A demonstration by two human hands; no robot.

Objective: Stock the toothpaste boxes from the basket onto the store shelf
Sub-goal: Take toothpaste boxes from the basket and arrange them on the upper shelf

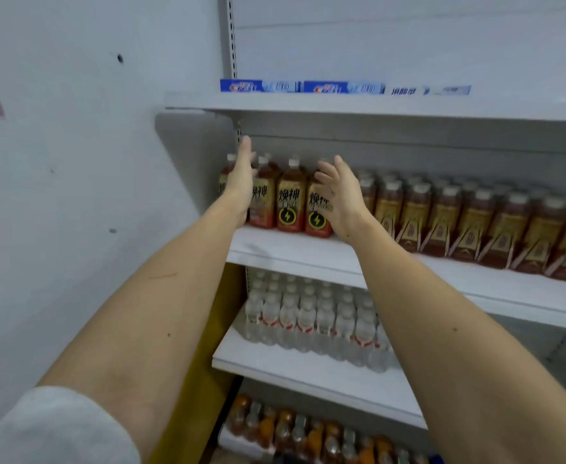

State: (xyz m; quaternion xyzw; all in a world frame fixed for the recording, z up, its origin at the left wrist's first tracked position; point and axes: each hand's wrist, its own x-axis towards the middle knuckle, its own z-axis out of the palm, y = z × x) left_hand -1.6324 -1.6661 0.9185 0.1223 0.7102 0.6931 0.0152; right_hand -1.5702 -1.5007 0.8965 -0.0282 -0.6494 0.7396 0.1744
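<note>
Both hands are empty with fingers straight: the left hand (241,182) and right hand (340,195) are raised, palms facing each other. Above them, three toothpaste boxes (343,87) lie in a row on the top shelf (308,104). Behind the palms stand brown bottles (288,202). The placing step looks finished; the next move likely calls for reaching to the basket, which is out of view.

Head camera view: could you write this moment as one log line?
left hand: open, empty | right hand: open, empty | toothpaste boxes: three on top shelf | basket: not visible
</note>
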